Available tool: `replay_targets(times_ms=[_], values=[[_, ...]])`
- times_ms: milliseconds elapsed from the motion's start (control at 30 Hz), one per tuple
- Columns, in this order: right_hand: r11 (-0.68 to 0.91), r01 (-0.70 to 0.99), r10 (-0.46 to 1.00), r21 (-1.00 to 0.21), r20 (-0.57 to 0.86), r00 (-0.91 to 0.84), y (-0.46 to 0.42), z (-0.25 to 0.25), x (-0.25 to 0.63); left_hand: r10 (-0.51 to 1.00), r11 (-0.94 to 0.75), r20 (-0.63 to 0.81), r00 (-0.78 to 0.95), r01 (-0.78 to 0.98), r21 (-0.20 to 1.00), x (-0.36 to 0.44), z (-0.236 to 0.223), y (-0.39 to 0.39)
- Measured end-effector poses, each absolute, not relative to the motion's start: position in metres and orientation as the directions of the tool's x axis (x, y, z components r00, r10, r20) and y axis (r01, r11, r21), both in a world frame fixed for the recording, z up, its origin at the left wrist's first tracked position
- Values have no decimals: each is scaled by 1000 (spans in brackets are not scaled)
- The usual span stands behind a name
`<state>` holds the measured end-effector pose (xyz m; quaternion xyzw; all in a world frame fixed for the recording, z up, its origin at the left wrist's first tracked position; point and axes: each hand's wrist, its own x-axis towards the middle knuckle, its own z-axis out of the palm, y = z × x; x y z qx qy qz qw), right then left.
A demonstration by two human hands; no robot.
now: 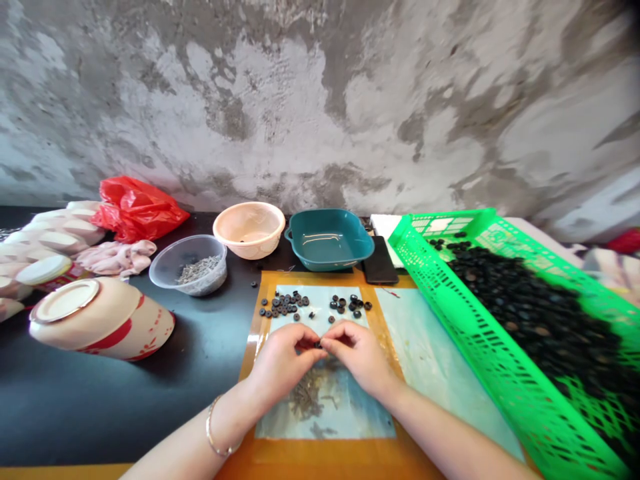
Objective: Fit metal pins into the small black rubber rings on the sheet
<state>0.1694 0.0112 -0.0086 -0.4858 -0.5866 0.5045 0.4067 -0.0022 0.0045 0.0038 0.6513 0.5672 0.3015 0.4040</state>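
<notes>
My left hand (280,363) and my right hand (360,353) meet over a pale blue mat (345,413), fingertips pinched together on a small black ring (318,345). Just beyond the hands lie two loose groups of small black rings (285,305) on the mat. A heap of small grey metal pieces (307,393) lies on the mat under my wrists. A thin bracelet circles my left wrist.
A tilted green plastic basket (480,360) full of black rings stands at the right. At the back are a teal dish (327,239), a peach bowl (249,229), a clear tub of grey pieces (190,265), a dark phone (380,261). A tipped cream-and-red bowl (100,319) and a red bag (135,208) are left.
</notes>
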Motion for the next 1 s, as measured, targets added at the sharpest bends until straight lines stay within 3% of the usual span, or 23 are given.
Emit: replay_targets(times_ms=[133,233,367,500,700,833,933,1000], values=[[159,294,975,-943,103,-196,9,-5,171,985,-65,-25,168,506,860,-4,0,4],[212,351,967,-912,144,-211,5,-3,170,976,-185,74,203,614,768,-5,-2,3],[188,350,967,-918,111,-228,3,-3,168,952,-294,143,269,692,659,-7,-3,1],[100,333,974,-938,23,-227,4,-3,169,944,-311,145,297,651,692,-7,-2,1],[20,287,983,-958,-34,-183,8,-2,175,977,-109,20,210,420,901,-6,-3,4],[86,290,975,-953,21,-219,9,-1,176,985,46,-87,147,266,963,-2,-4,5],[199,385,967,-901,117,-226,15,0,186,978,149,-169,122,156,976,0,-2,6],[247,534,969,-808,199,-147,23,0,199,974,191,-203,100,120,974,1,-1,7]])
